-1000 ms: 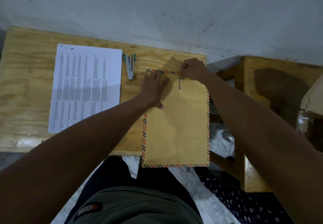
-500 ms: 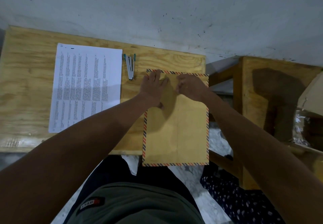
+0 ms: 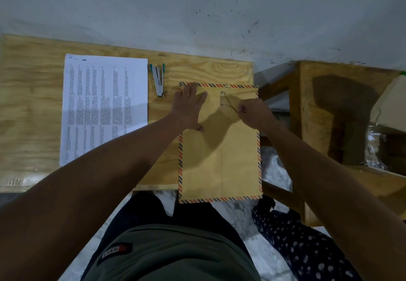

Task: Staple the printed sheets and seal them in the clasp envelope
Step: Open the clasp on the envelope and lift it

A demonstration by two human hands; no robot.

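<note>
A brown clasp envelope with a striped red-and-blue border lies at the right end of the wooden table, its lower edge overhanging the front. My left hand presses flat on its upper left corner, fingers spread. My right hand is closed on the closure string, pulling it down-right from the two eyelets near the flap. The printed sheets lie flat to the left, untouched. A grey stapler with teal tips rests between sheets and envelope.
A grey scuffed wall runs just behind the table. A second wooden frame or stool stands to the right, with a cardboard box at the far right edge. My lap and a dotted cloth are below.
My right hand was at the flap's top edge, came down over the eyelets, and now has drawn out to the right with the string stretched taut. My left hand stayed pressed in place.
</note>
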